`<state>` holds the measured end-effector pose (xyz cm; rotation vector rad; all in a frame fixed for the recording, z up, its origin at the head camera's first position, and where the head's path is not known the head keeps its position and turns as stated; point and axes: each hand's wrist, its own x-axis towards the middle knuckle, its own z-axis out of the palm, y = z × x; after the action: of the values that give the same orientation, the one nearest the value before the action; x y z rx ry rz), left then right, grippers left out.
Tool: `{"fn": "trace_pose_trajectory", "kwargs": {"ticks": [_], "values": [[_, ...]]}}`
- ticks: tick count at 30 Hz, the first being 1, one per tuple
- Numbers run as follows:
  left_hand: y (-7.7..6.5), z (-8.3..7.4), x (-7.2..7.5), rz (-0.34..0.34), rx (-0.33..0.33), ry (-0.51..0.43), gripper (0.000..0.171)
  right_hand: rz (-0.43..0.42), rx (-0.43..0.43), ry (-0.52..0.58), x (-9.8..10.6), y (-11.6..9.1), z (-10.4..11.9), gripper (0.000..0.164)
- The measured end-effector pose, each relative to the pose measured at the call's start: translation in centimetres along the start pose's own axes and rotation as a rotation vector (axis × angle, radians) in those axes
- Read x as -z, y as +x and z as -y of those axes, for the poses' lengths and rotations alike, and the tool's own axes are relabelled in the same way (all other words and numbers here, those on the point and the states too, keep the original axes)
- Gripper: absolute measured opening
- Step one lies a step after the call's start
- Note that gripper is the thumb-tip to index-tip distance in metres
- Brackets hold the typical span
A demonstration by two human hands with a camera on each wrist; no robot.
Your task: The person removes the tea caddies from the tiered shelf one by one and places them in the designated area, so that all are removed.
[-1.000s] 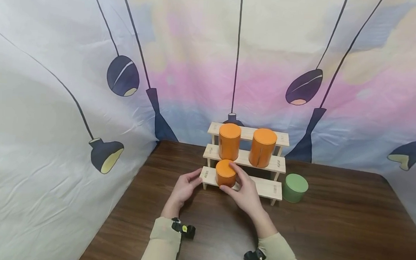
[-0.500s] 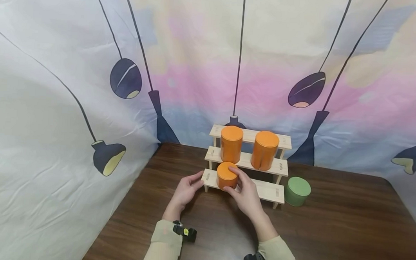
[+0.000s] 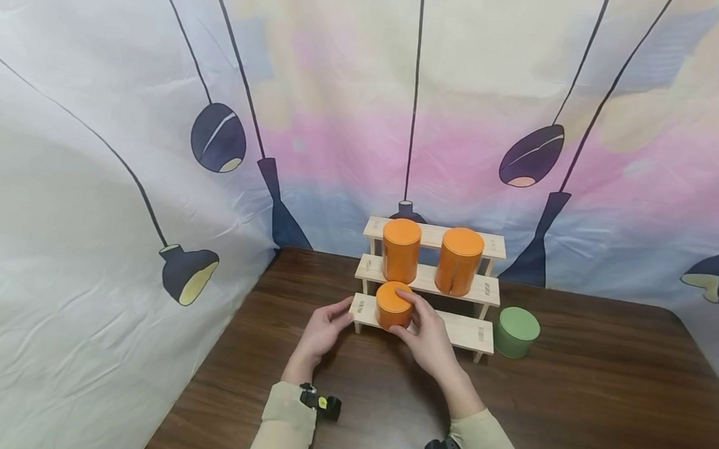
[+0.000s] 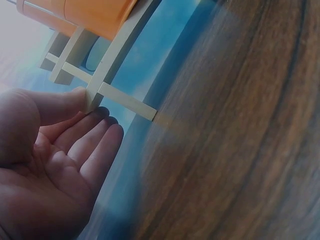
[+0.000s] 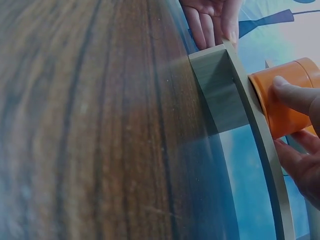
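A short orange canister (image 3: pixel 391 316) with a flat lid stands on the lowest step of a three-tier wooden display rack (image 3: pixel 465 332), left of that step's middle. My right hand (image 3: pixel 431 340) grips it from the right, thumb at the near side and fingers toward the back. In the right wrist view the right thumb lies along the canister's orange side (image 5: pixel 287 107). At the rack's left end, my left hand (image 3: pixel 320 332) pinches the bottom board. The left wrist view shows the thumb on the board's end (image 4: pixel 94 95), with the other fingertips just behind it.
Two taller orange canisters, the left one (image 3: pixel 400 254) and the right one (image 3: pixel 458 262), stand on the middle step. A short green canister (image 3: pixel 517 332) sits on the dark wooden table (image 3: pixel 595 379) right of the rack. A painted cloth backdrop (image 3: pixel 462 121) hangs behind.
The head view has shifted slightly, so everything appears a little lower and further right. Both hands keep their places on the canister and the rack.
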<state>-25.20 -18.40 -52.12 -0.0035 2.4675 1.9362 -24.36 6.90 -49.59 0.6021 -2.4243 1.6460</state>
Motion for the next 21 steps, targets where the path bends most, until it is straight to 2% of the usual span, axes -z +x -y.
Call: {"fn": "trace_pose_trajectory", "kwargs": {"ticks": [12,21], "values": [[0.01,0.09,-0.13,0.008,-0.022,-0.003,0.043,0.002,-0.011,0.004,0.06,-0.03,-0.11,0.070],[-0.09,0.07,-0.04,0.003,-0.012,-0.009,0.043,-0.017,-0.011,-0.009,-0.16,-0.05,-0.20,0.070]]}}
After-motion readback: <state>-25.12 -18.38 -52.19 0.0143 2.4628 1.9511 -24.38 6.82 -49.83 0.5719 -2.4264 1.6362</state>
